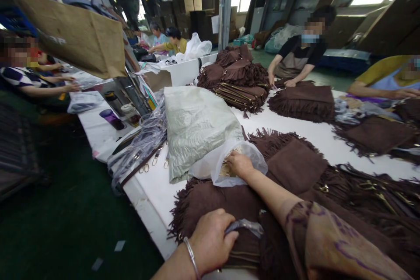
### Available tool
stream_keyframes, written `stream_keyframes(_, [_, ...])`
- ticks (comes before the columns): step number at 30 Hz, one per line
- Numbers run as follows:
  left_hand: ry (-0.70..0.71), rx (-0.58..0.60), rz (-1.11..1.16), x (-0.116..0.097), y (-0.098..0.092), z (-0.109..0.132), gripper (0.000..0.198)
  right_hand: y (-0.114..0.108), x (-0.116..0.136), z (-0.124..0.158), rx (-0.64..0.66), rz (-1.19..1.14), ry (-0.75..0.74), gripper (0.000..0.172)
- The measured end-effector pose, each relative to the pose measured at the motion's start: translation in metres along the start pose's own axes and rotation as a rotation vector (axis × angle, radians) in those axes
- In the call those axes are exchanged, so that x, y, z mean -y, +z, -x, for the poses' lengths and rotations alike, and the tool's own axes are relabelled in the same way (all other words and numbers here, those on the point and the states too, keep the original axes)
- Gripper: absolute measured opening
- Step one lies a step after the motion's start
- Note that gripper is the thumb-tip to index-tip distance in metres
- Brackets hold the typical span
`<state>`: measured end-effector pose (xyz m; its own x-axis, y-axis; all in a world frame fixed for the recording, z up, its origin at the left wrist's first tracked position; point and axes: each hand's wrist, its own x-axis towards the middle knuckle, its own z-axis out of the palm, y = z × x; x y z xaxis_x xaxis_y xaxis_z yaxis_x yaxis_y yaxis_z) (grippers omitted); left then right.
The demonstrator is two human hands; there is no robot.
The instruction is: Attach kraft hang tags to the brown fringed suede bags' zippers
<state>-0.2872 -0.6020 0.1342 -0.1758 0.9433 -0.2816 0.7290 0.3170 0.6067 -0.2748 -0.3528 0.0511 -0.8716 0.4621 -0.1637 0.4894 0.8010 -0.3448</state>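
My left hand [215, 238], with a bangle at the wrist, is closed on a strap wrapped in greyish plastic [246, 226]. Under that hand lies a brown fringed suede bag [213, 201], partly covered by my arms. My right hand [241, 165] reaches into an open white plastic bag [203, 166], its fingers curled in among pale, cord-like pieces [225, 168]. Those fingertips are partly hidden, so what they pinch is unclear. The plastic bag rests on the brown bags, beside a large pale green woven sack [200, 127].
More brown fringed bags [295, 164] lie to the right, with a stack [236, 78] behind. Plastic-wrapped straps with metal clips [141, 144] hang over the table's left edge. A masked co-worker [300, 52] handles bags across the table [259, 118]. A purple cup [111, 119] stands left.
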Motion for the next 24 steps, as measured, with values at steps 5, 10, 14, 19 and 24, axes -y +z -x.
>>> stream_keyframes(5, [0.058,-0.087,0.006,-0.008,-0.004,0.007,0.022,-0.029,-0.003,0.028,-0.198,-0.164,-0.017,0.035])
stream_keyframes(10, [0.156,-0.402,0.119,-0.023,-0.029,0.005,0.037,-0.063,-0.010,0.094,-0.328,-0.369,-0.051,0.040])
stream_keyframes(14, [0.232,-0.375,0.386,-0.049,-0.035,-0.006,0.061,-0.081,-0.001,0.168,-0.279,-0.784,-0.016,0.041])
stream_keyframes(19, [0.262,0.169,1.015,-0.087,0.002,-0.009,0.100,-0.083,0.008,0.244,-0.176,-1.122,0.029,0.050])
stream_keyframes(24, [0.053,0.238,0.889,-0.103,0.025,0.008,0.040,-0.084,-0.014,0.298,-0.191,-1.188,0.118,0.060])
